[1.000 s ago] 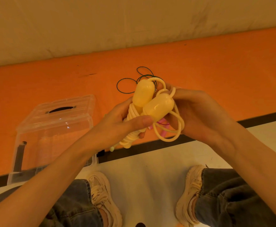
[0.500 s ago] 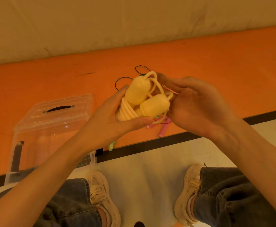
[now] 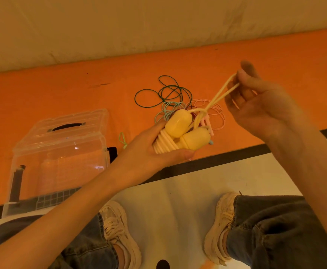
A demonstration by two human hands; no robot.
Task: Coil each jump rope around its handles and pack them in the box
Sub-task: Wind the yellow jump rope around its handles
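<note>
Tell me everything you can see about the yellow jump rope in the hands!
The yellow jump rope looks like smooth plastic. It has two fat, rounded handles lying side by side, with pale cord wound in neat rings around their lower ends. The left hand grips this bundle, held up above the orange mat. One loop of cord is not wound yet: it stretches up and to the right, pulled tight, pinched by the right hand.

Yellow jump rope (image 3: 180,131), coiled round its two egg-shaped handles, is held above the orange mat (image 3: 61,94); clear lidded box (image 3: 61,152) stands at the mat's near-left edge.
</note>
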